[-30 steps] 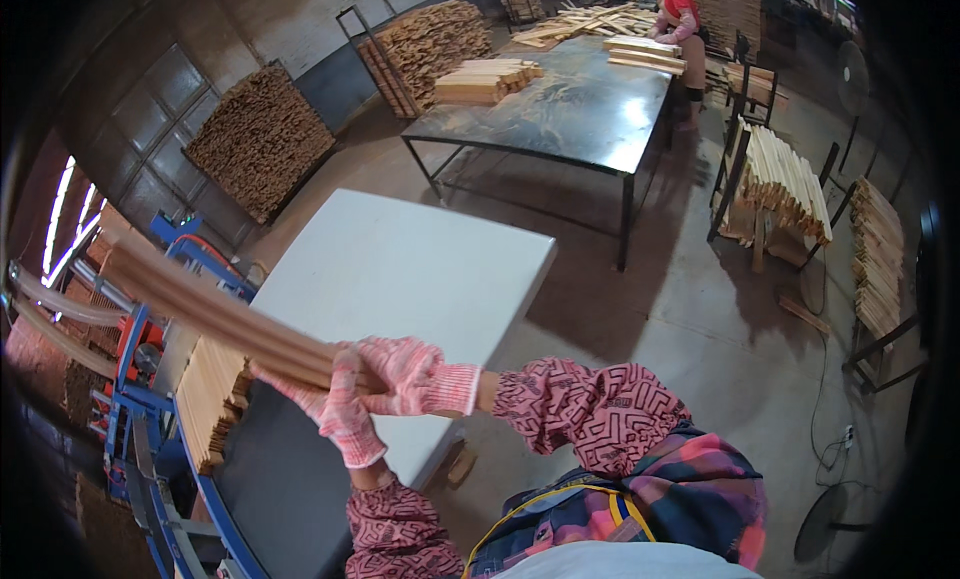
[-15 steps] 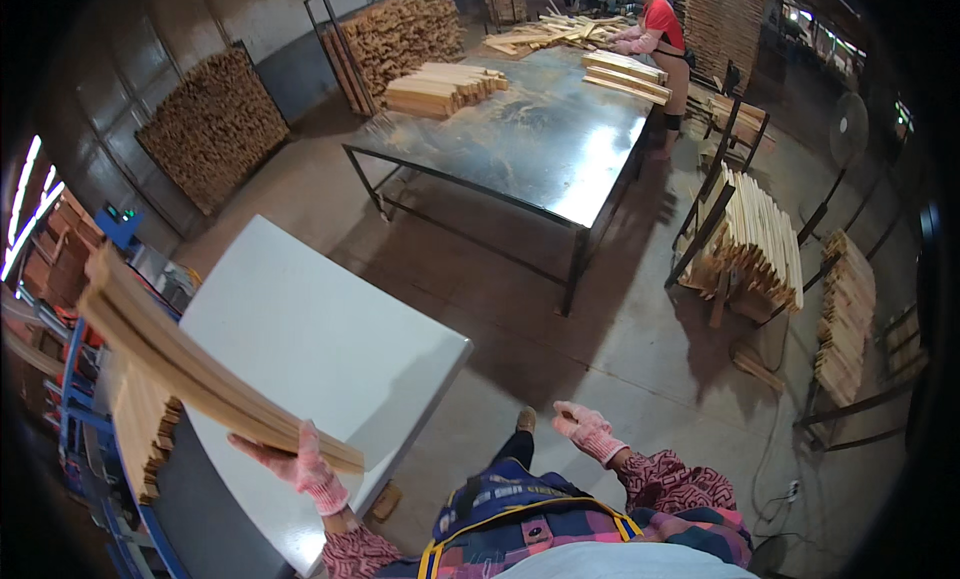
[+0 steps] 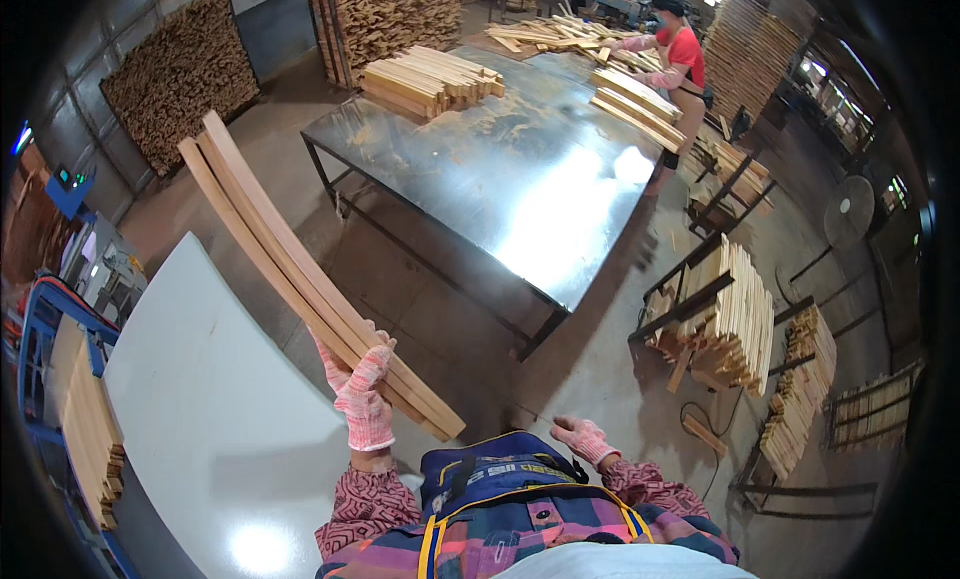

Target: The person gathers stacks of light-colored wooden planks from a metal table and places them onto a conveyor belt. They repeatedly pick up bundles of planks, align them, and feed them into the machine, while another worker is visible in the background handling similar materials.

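My left hand [image 3: 362, 389], in a pink and white knitted glove, is closed around a small bundle of long wooden slats [image 3: 290, 254]. It grips them close to their near end, and the far ends slant up to the left. The slats are held in the air beside a white-topped table [image 3: 190, 379]. My right hand [image 3: 583, 439], gloved the same way, hangs at the right of my apron [image 3: 500, 474] with its fingers loosely stretched and nothing in it.
Ahead stands a metal-topped table [image 3: 470, 179] bearing a slat stack [image 3: 430, 79] and another pile [image 3: 640, 109]. A person in red [image 3: 685, 59] works at its far right. Racks of wood [image 3: 715, 314] line the right. Blue machinery [image 3: 60, 309] with slats [image 3: 85, 419] stands left.
My left hand has carried the slats rightward, off from over the white table, and they now point more steeply ahead. My view has turned; my right hand stays empty near my body.
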`<state>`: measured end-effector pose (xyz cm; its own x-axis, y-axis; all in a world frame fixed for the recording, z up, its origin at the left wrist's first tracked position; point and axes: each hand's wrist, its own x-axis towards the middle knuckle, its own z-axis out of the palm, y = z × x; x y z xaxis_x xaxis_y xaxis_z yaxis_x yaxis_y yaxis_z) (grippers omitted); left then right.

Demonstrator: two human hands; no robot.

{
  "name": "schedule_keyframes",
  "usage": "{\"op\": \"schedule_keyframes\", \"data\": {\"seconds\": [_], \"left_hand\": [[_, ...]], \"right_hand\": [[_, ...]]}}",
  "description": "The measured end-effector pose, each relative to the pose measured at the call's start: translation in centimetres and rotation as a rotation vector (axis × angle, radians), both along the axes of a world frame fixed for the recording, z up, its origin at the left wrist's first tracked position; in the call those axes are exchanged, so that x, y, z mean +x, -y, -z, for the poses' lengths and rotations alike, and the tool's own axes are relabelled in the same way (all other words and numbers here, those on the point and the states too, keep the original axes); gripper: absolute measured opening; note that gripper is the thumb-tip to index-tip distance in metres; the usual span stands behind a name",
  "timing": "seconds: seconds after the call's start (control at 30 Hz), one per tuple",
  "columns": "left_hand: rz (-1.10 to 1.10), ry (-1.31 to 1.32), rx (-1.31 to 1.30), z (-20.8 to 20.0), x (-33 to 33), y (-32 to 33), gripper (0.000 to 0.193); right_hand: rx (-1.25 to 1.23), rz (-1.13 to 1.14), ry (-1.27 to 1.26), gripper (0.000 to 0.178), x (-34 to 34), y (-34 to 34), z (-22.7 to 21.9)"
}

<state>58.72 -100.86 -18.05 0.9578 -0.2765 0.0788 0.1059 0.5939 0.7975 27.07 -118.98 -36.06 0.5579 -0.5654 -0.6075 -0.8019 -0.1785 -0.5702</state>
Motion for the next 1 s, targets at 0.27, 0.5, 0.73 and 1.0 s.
{"op": "schedule_keyframes", "data": {"seconds": [0.27,0.5,0.73,1.0], "left_hand": [[-0.417,-0.159,0.168,6.8,4.9,2.9,0.094],[-0.651,-0.193,0.098,8.0,8.5,6.3,0.085],[-0.574,-0.104,0.063,10.0,25.3,7.9,0.080],[-0.436,-0.152,0.185,7.1,43.5,11.5,0.077]], "right_hand": [[-0.026,-0.201,0.011,0.058,9.6,17.0,1.5],[-0.039,-0.519,0.304,0.050,28.9,26.3,1.9],[0.014,-0.524,0.300,0.047,47.8,26.9,2.8],[0.032,-0.065,0.273,0.053,65.4,30.2,3.1]]}}
